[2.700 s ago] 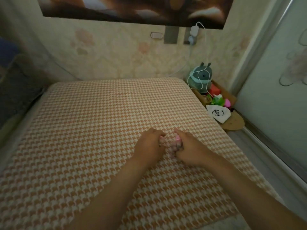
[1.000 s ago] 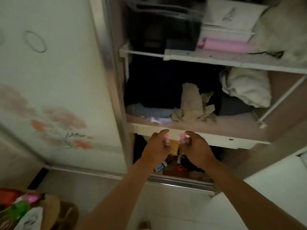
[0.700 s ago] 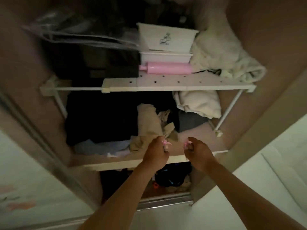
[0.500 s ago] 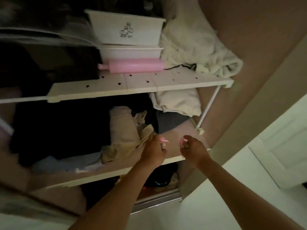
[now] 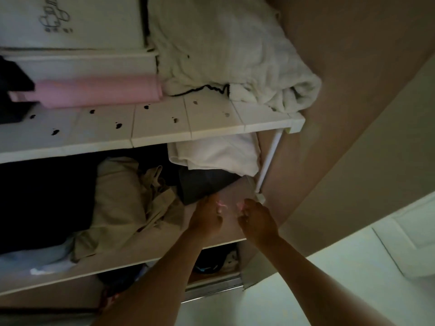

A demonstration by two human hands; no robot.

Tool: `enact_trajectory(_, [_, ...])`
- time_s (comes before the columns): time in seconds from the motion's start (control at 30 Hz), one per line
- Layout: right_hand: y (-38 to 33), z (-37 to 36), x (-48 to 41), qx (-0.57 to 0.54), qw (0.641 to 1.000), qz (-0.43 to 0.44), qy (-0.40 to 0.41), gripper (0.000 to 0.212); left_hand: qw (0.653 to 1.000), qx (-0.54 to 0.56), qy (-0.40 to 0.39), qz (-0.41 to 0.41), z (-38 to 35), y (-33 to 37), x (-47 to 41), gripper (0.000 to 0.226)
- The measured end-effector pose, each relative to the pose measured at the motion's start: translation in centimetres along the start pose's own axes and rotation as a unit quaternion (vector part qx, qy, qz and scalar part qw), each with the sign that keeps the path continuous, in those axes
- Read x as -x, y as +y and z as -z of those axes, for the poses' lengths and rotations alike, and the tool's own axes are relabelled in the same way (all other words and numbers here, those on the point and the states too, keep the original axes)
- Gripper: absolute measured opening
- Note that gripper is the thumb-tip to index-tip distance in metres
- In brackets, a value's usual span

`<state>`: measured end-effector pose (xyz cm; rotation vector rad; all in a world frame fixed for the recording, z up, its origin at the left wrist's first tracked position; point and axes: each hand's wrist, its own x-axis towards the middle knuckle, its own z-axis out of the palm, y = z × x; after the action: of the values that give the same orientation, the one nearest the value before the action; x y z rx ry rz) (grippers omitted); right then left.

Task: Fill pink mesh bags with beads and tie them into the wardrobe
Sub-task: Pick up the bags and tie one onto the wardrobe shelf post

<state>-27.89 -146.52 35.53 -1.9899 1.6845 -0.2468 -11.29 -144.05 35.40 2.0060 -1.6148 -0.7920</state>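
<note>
Both my hands reach into the open wardrobe, just above its brown lower shelf (image 5: 233,229). My left hand (image 5: 206,217) pinches a small pink mesh bag (image 5: 220,205) by its gathered top. My right hand (image 5: 257,220) is closed on a second pink mesh bag (image 5: 240,205), of which only a small pink bit shows. The two bags are a short gap apart. The white support pole (image 5: 268,161) of the upper rack stands just right of and beyond my right hand, its foot (image 5: 260,196) close to my fingers.
A white slatted rack shelf (image 5: 164,124) carries a pink roll (image 5: 94,90), white storage boxes (image 5: 70,27) and a white blanket (image 5: 226,55). Beige clothing (image 5: 122,203), dark clothes (image 5: 44,198) and folded white cloth (image 5: 216,154) fill the lower shelf. The brown wardrobe side wall (image 5: 329,114) is at right.
I turned from the bed to the wardrobe carrying the pink bags. Over the last second both hands moved deeper onto the lower shelf, toward the white pole's foot.
</note>
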Motion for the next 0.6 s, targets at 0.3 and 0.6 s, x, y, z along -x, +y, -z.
enact_trajectory(0.3, [-0.7,0.3,0.0,0.001,0.999,-0.006,-0.036,0.030,0.990,-0.082,0.070,-0.087,0.3,2.0,-0.1,0.039])
enact_trajectory(0.6, [-0.1,1.0,3.3,0.019,0.993,-0.112,0.023,0.059,0.993,-0.012,-0.054,-0.101,-1.9,3.3,0.0,0.032])
